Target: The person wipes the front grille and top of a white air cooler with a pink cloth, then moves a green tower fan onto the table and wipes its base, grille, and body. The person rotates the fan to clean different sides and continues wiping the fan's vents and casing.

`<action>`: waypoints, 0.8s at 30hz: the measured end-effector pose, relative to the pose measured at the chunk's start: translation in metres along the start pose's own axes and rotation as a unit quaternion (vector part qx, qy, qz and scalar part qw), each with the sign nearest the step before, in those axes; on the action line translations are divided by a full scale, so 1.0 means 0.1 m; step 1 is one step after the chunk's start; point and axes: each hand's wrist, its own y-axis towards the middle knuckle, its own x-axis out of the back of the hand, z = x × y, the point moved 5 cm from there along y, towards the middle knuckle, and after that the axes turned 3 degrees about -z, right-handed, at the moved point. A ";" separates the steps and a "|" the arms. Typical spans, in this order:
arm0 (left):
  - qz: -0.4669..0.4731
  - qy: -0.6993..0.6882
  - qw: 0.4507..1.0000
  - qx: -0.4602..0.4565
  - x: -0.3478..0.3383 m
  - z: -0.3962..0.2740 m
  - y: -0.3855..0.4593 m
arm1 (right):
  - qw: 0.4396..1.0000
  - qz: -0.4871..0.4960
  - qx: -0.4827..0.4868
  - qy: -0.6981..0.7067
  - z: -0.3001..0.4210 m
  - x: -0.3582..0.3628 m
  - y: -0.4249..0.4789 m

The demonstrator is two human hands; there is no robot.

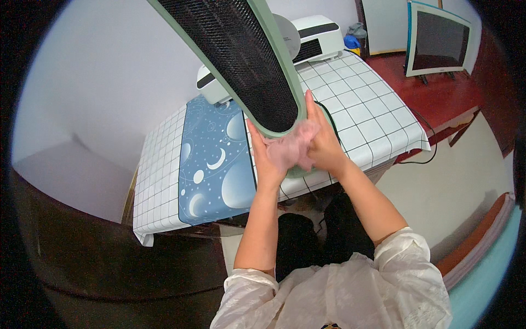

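A tall tower appliance, perhaps a fan or heater [246,53], has a pale green frame and a black mesh front. It rises from a green base [302,172] on the table, and its top runs out of view. At its rounded lower end both my hands hold a crumpled pink cloth [289,146], blurred by motion. My left hand [269,162] lies at the left of the frame's lower end, thumb side up, with the cloth against its palm. My right hand [326,144] is on the other side, fingers stretched up along the frame. The hands and cloth hide the tower's neck.
The table bears a white checked cloth [365,111] and a blue mat with moons and planets [213,164]. Two white appliances [320,37] [209,84] stand at the back. Right of it, a monitor [439,41] sits on a red desk [435,92]; a black cable [433,144] hangs down.
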 end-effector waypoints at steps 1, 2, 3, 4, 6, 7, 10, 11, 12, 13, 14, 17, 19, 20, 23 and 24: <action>-0.005 -0.063 0.998 0.007 -0.03 -0.01 0.03 | 1.000 0.003 -0.009 -0.003 -0.01 0.00 0.00; 0.018 -0.179 0.979 0.093 -0.01 0.02 -0.01 | 1.000 -0.008 0.021 0.009 0.02 0.00 -0.01; 0.034 -0.262 0.950 0.168 -0.02 0.03 0.00 | 0.999 0.002 0.001 0.048 -0.02 0.01 0.00; 0.038 -0.337 0.909 0.244 -0.02 0.03 0.00 | 0.996 0.012 -0.018 0.087 -0.06 0.03 0.01; 0.042 -0.333 0.914 0.230 -0.01 -0.08 -0.03 | 0.977 0.012 -0.087 0.195 -0.19 0.06 0.02; 0.044 -0.329 0.916 0.225 -0.01 -0.11 -0.05 | 0.955 0.002 -0.135 0.263 -0.29 0.05 0.01; 0.041 -0.282 0.941 0.180 0.04 -0.14 -0.10 | 0.959 -0.026 -0.164 0.230 -0.32 0.02 0.01; 0.034 -0.246 0.958 0.144 0.06 -0.15 -0.14 | 0.971 -0.035 -0.154 0.179 -0.30 0.02 0.02; 0.022 -0.180 0.981 0.072 0.05 -0.20 -0.21 | 0.974 -0.041 -0.144 0.170 -0.29 0.02 0.02; 0.011 -0.112 0.994 -0.001 0.01 -0.26 -0.26 | 0.977 -0.047 -0.134 0.160 -0.30 0.02 0.02; -0.019 -0.247 0.968 0.044 -0.04 -0.20 -0.27 | 0.979 -0.053 -0.125 0.150 -0.30 0.03 0.03; -0.080 -0.500 0.850 0.147 -0.28 -0.33 -0.17 | 0.978 -0.063 -0.127 0.152 -0.33 0.04 0.01; -0.086 -0.499 0.846 0.167 -0.30 -0.19 -0.10 | 0.976 -0.063 -0.137 0.160 -0.31 0.03 0.00; -0.088 -0.498 0.844 0.177 -0.31 -0.10 -0.07 | 0.975 -0.064 -0.141 0.158 -0.28 0.03 -0.01; -0.085 -0.497 0.838 0.208 -0.35 0.07 0.02 | 0.957 -0.059 -0.159 0.234 -0.30 -0.01 -0.03; -0.070 -0.504 0.830 0.230 -0.35 0.08 0.01 | 0.945 -0.057 -0.168 0.275 -0.32 -0.04 -0.06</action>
